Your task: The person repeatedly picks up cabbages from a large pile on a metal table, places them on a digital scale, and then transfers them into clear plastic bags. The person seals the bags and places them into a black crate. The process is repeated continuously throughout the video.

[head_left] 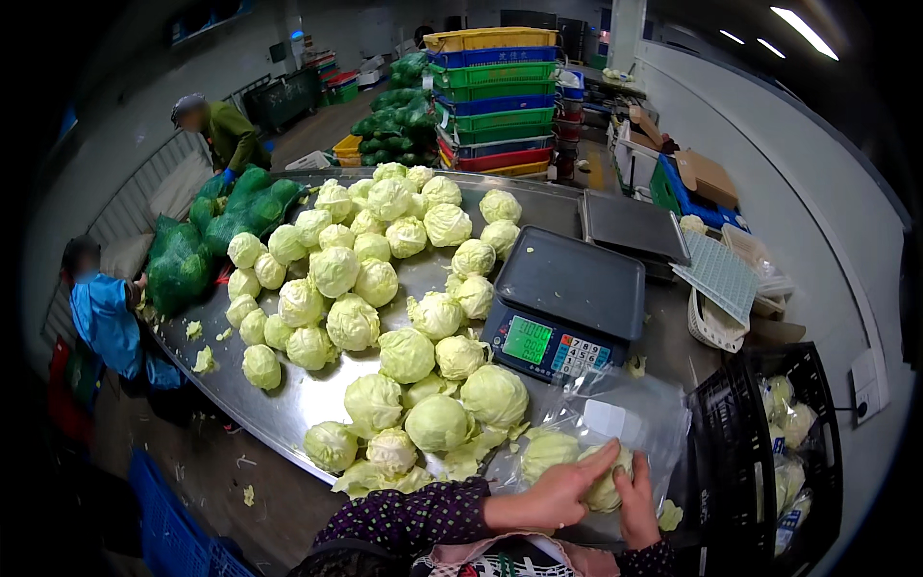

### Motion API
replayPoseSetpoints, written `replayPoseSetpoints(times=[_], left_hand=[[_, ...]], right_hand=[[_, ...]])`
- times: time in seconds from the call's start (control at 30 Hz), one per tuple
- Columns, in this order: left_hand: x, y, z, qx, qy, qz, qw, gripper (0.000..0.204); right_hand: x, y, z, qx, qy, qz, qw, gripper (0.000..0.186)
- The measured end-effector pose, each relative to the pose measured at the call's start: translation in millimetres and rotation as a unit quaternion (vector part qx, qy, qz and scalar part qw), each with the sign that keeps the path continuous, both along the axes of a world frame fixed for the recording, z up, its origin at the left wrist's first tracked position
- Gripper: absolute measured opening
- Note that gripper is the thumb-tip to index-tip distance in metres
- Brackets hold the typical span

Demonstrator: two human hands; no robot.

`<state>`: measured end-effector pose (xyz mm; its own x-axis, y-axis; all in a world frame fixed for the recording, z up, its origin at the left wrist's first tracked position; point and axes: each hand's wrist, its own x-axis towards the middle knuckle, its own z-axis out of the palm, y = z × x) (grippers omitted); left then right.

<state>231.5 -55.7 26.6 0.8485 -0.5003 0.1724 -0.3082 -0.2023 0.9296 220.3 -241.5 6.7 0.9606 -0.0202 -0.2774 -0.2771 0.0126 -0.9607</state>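
Note:
A pale green cabbage sits between my two hands at the near edge of the steel table. My left hand presses on its left and top with fingers stretched across it. My right hand closes on it from the other side, fingers pointing up. Beneath and beyond the hands spreads a clear plastic bag with a white label patch. A second cabbage lies just left of the held one, seemingly under the film. Whether the held cabbage is inside the bag, I cannot tell.
Many cabbages cover the steel table. A digital scale stands beyond the bag. To the right is a black crate holding bagged cabbages. Two people work at the left by green net sacks. Stacked crates rise behind.

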Motion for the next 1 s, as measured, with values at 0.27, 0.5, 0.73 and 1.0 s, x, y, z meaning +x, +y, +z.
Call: replayPoseSetpoints(times=[0.27,0.5,0.73,1.0], left_hand=[[-2.7,7.3,-2.4,-0.019,-0.013,0.008,1.000,0.098],[21.0,33.3,17.2,0.004,-0.110,0.021,0.994,0.089],[6.0,98.2,30.4,0.372,-0.255,-0.119,0.885,0.022],[8.6,105.8,57.3,0.305,-0.341,-0.101,0.883,0.022]], right_hand=[[14.4,8.1,20.5,-0.336,-0.151,0.209,0.906,0.065],[58.6,0.5,-10.4,-0.500,-0.249,0.138,0.818,0.017],[68.4,-19.6,46.4,-0.499,-0.255,0.184,0.807,0.020],[37.8,-25.3,100.8,-0.448,-0.192,0.202,0.850,0.019]])
